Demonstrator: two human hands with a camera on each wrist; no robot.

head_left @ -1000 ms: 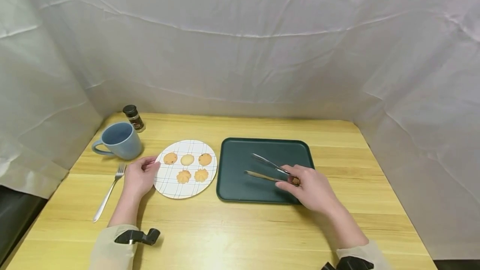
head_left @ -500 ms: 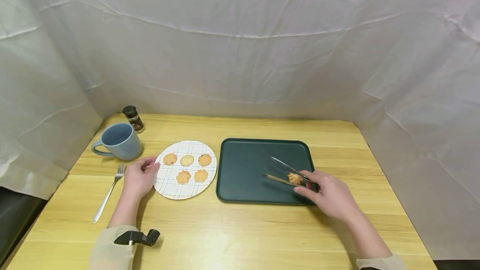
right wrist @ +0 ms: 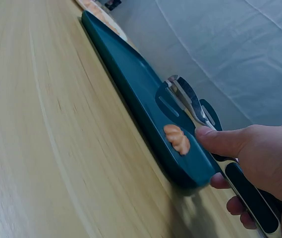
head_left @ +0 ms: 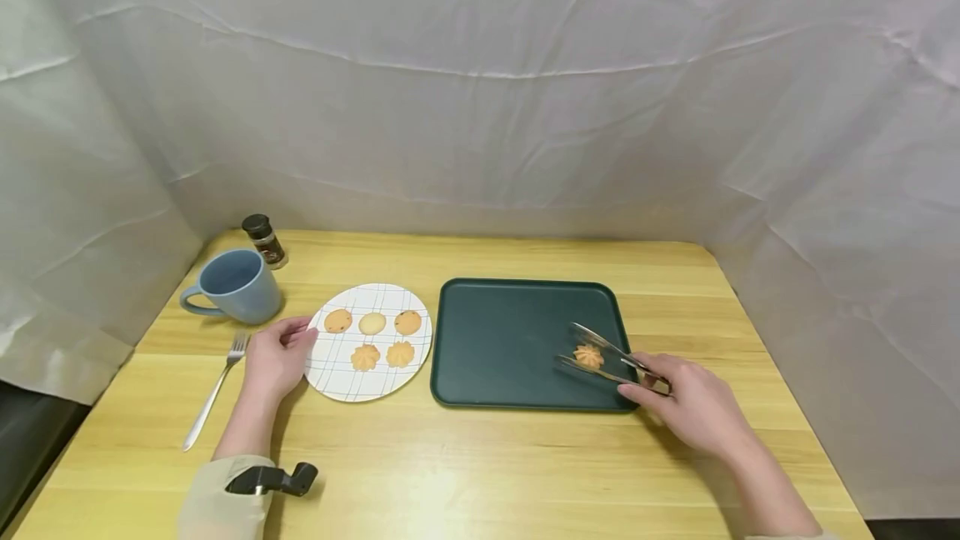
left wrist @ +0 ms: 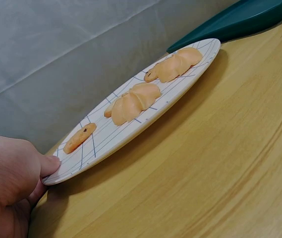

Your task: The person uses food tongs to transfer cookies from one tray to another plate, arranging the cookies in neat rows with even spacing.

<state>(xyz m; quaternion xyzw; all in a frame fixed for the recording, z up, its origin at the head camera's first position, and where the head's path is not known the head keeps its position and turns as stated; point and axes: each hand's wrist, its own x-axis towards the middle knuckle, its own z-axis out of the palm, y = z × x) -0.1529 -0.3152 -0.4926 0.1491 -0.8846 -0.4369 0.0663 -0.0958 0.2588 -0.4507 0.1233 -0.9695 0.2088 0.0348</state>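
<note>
My left hand pinches the left rim of a white checked plate, thumb on top and fingers underneath. Several cookies lie on the plate, among them a flower-shaped cookie and a round cookie. Over the right end of a dark green tray, my right hand grips metal tongs by their dark handle pads. A lone flower-shaped cookie rests on the tray. From the head view it appears between the spread tong arms; in the right wrist view the tongs are above it.
Back left on the wooden table stand a blue mug and a black-capped spice jar. A fork lies left of my left forearm. Pale cloth walls the back and sides.
My right hand has moved right and toward me with the tongs, whose tips slid from the tray's middle to its right part. The cookie on the tray has come into plain view. My left hand stays put.
</note>
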